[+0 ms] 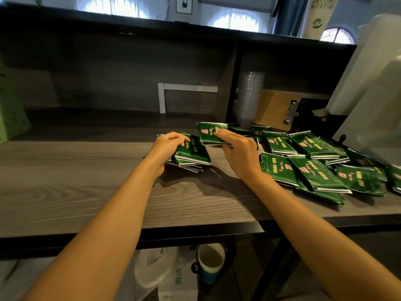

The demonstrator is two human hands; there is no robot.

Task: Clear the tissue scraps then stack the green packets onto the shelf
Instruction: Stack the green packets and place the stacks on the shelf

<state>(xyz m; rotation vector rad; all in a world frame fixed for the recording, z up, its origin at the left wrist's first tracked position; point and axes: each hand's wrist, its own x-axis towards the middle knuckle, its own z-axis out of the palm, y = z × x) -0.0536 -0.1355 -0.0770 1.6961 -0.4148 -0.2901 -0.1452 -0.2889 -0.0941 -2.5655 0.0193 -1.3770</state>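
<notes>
Looking at this, the green packets (314,170) come across as light, flat soft-packs in glossy film. My guess is they're squishy in the middle and slippery against each other. Most of them lie in a loose overlapping heap on the right side of the shelf (86,170), in front of a clipboard (275,109) and a column of clear cups (251,96).

Hands are apart but near each other. The left hand (168,146) curls over the far end of a small stack (193,156) resting on the wood, fingers wrapped over the top edge, sort of corralling it. The right hand (238,153) pinches a raised packet (209,132) just beside that stack, fingers flat on the printed face and thumb underneath. Could be two packets in that pinch, hard to tell.

Handling-wise, I'd grab them by the long edges or pinch across the flat face like that. I'd skip the crimped ends, since the film would probably just slide. A tall stack looks likely to fan out sideways, and the small stack's lower layers are skewed as it is, so squaring it with both hands makes sense. Nothing fragile here, I think. Can't spot any tissue scraps on the wood.
</notes>
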